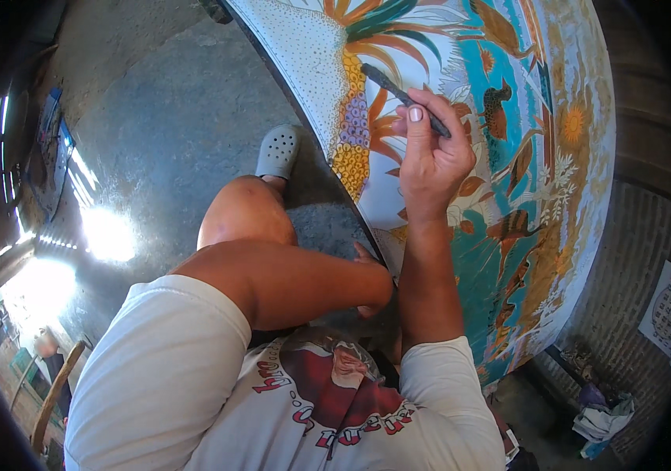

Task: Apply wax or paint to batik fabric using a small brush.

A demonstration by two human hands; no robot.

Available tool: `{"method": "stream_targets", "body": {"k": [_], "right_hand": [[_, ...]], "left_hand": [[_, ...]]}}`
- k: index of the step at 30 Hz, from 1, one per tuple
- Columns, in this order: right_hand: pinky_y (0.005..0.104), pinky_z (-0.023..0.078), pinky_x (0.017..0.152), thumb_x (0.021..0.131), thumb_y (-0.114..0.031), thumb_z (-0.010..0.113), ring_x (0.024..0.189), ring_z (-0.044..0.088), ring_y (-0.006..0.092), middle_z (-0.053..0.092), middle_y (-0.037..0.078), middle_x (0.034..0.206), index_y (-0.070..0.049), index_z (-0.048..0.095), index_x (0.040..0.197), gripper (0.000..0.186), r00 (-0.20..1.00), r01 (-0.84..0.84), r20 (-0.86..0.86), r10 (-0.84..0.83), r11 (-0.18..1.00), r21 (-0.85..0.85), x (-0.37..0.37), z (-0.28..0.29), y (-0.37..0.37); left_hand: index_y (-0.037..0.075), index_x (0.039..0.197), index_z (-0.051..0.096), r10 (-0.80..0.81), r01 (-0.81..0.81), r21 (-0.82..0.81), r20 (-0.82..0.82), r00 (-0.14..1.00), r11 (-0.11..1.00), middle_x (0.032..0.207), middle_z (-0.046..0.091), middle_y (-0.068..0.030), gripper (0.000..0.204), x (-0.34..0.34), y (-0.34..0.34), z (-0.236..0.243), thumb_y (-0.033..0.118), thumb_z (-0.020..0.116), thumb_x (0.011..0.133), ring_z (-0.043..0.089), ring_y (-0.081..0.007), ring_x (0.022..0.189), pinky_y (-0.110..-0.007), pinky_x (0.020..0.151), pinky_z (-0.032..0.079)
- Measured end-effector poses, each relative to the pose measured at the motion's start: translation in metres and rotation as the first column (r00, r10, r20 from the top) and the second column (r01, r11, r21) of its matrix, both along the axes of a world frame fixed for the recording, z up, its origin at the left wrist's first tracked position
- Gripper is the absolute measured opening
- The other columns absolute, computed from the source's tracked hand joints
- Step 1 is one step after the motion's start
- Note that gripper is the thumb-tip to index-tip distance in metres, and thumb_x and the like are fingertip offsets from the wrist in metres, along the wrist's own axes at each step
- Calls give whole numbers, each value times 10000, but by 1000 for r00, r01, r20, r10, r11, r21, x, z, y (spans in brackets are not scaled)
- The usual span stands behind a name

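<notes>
Black tool (pixel 389 88) juts from the right hand (pixel 436 161) over painted sheet (pixel 296 71).

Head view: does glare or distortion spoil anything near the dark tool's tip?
In the head view, a sunlit patch at left is blown out; fisheye seems to bow the painted cloth toward the picture's rim; the dark tool in the right hand looks fairly sharp, with no glare at its tip.
</notes>
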State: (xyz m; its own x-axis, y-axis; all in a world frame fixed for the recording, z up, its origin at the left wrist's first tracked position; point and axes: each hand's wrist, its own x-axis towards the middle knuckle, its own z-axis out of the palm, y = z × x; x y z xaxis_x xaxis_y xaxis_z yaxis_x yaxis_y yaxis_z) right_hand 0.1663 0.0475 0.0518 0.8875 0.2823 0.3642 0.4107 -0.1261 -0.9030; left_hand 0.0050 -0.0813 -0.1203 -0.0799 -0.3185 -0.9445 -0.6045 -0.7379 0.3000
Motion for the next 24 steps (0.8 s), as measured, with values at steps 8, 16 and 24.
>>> {"method": "stream_targets", "body": {"k": [8, 16, 24], "right_hand": [[243, 554, 674, 994, -10, 663, 778, 694, 113, 740, 97, 949, 42, 712, 1152, 173, 1000, -16, 8, 16, 1000, -4, 6, -2, 8], [259, 556, 666, 992, -20, 667, 782, 693, 113, 740, 92, 903, 41, 719, 1131, 161, 998, -20, 55, 19, 1000, 18, 2, -1, 12], [246, 570, 722, 1026, -45, 627, 779, 686, 119, 745, 138, 990, 57, 690, 1201, 211, 998, -49, 25, 49, 999, -20, 8, 0, 15]], "left_hand": [[239, 1573, 417, 74, -73, -118, 4, 997, 990, 1557, 461, -122, 790, 8, 29, 39, 633, 605, 915, 344, -350, 1491, -761, 1192, 89], [247, 1547, 465, 109, -107, -181, 0, 994, 978, 1542, 491, -110, 765, 9, 42, 53, 619, 635, 900, 380, -362, 1473, -763, 1190, 84], [253, 1524, 504, 153, -150, -195, -1, 988, 969, 1534, 513, -97, 744, 2, 31, 34, 596, 667, 884, 408, -377, 1458, -768, 1187, 76]]}}
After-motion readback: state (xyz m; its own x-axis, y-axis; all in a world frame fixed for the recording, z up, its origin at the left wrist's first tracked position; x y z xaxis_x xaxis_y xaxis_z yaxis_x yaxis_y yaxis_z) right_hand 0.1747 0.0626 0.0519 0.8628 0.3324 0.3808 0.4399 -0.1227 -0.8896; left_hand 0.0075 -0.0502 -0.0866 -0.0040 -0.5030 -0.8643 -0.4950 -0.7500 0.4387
